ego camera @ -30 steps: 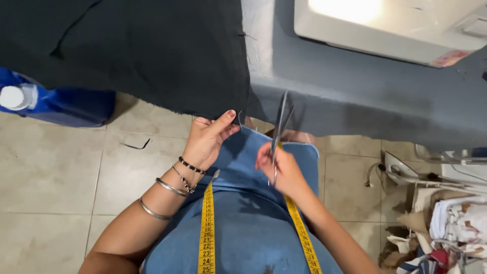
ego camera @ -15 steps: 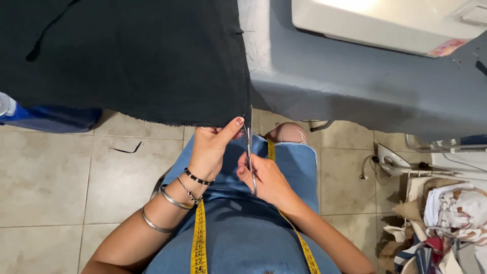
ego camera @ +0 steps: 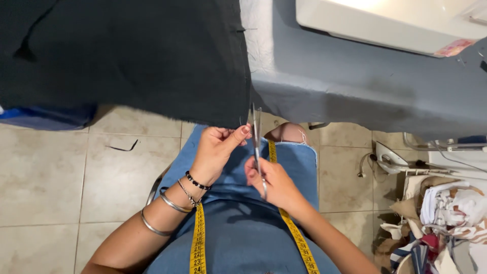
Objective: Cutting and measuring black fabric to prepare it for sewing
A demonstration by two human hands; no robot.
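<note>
Left hand (ego camera: 215,149) pinches the lower corner of the black fabric (ego camera: 127,56), thumb and forefinger closed on its edge. Right hand (ego camera: 274,182) grips scissors (ego camera: 257,144), fingers closed round the handles, blades pointing up just right of the left fingertips, at the fabric's hanging edge.

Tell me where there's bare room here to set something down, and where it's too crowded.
Bare patches: the grey tabletop between the black cloth and the white sewing machine, and the floor tiles left of the lap. Crowded: the cloth's lower corner, where the left hand pinches it and the right hand holds scissors, and the clothes pile by the iron.
</note>
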